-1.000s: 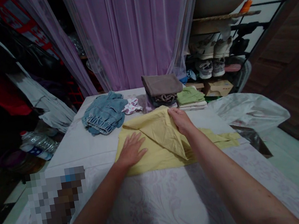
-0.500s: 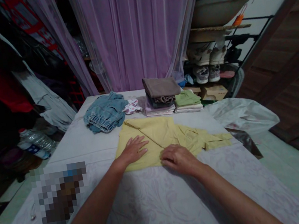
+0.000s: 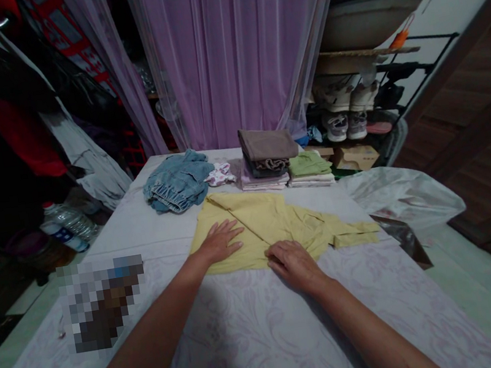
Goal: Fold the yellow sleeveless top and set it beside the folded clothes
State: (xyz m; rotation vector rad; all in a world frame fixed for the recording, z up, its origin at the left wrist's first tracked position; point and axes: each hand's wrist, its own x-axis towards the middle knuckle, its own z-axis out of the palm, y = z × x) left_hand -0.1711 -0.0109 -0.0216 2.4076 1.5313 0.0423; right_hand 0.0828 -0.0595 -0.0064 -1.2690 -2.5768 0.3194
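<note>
A yellow shirt lies partly folded across the patterned white sheet, with a diagonal fold over its left half and a crumpled, narrower part stretching to the right. My left hand rests flat on the shirt's left side, fingers spread. At the near edge, toward the middle, my right hand has its fingers curled and closed on the cloth; the fingertips are partly hidden. Behind the shirt are crumpled blue denim clothing, a small white patterned cloth, a folded stack topped by brown cloth and a folded green cloth.
The sheet covers the surface under my arms. A pixelated patch covers something at the left. A clear plastic bag sits by the right edge. Beyond are a purple curtain, a rack with shoes and plastic bottles.
The view has shifted slightly, so the background appears a little further right. Both hands stay in nearly the same places on the yellow shirt, whose shape looks almost unchanged.
</note>
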